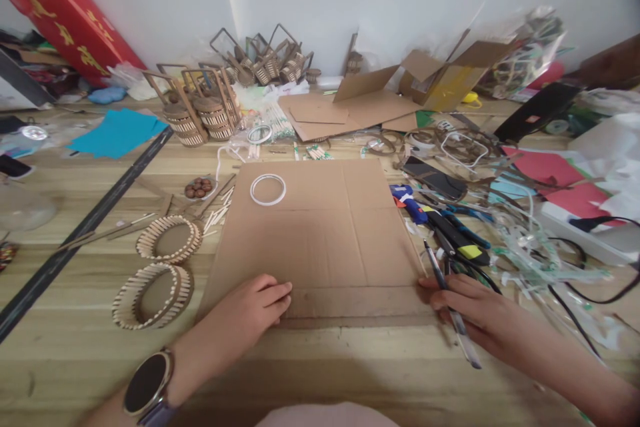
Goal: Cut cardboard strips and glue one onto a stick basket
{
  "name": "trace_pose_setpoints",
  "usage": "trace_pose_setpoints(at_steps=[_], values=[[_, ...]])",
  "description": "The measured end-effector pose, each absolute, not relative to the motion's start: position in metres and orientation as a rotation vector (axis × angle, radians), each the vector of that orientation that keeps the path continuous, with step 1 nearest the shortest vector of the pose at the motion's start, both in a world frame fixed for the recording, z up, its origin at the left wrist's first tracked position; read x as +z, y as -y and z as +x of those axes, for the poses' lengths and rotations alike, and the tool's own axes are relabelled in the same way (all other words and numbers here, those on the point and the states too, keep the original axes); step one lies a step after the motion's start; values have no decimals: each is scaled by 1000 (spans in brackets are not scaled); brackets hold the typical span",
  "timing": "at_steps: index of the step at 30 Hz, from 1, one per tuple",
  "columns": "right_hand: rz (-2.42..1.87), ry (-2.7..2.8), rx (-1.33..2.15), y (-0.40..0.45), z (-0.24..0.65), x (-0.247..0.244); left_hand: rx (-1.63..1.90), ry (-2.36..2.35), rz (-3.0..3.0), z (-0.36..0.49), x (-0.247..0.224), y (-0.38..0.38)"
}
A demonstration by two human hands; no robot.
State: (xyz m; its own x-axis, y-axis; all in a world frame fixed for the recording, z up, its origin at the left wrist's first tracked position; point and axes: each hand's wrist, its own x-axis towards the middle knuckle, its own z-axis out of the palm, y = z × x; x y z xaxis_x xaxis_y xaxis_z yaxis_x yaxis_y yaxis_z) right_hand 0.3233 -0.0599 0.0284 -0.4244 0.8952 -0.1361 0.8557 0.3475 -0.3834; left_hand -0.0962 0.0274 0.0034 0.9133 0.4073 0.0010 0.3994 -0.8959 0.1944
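Observation:
A flat sheet of brown cardboard (320, 247) lies on the wooden table in front of me. My left hand (257, 300) rests on its lower left part, fingers stretched out and holding nothing. At the lower right corner, my right hand (473, 307) is closed around a pen (440, 273), which slants across the fingers with its tip pointing away from me. Those fingertips touch or nearly touch the cardboard's edge. A white ring (253, 188), perhaps a roll of tape, sits on the sheet's upper left. Two round stick-walled baskets (181, 295) stand to the left.
Right of the sheet lie a blue glue gun (414, 205), a black phone (434, 177), pliers (467, 227) and tangled plastic strips. Behind are handled wooden baskets (215, 117), cardboard pieces (320, 117) and an open box (455, 80). Blue paper (117, 133) lies left, near a bowl of brown beads (199, 187).

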Motion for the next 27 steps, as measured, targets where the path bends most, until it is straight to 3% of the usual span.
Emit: trace_pose_setpoints(at_steps=[27], values=[[-1681,2564,587,60,336,16,-166,-692,2742,-90,36,-38]])
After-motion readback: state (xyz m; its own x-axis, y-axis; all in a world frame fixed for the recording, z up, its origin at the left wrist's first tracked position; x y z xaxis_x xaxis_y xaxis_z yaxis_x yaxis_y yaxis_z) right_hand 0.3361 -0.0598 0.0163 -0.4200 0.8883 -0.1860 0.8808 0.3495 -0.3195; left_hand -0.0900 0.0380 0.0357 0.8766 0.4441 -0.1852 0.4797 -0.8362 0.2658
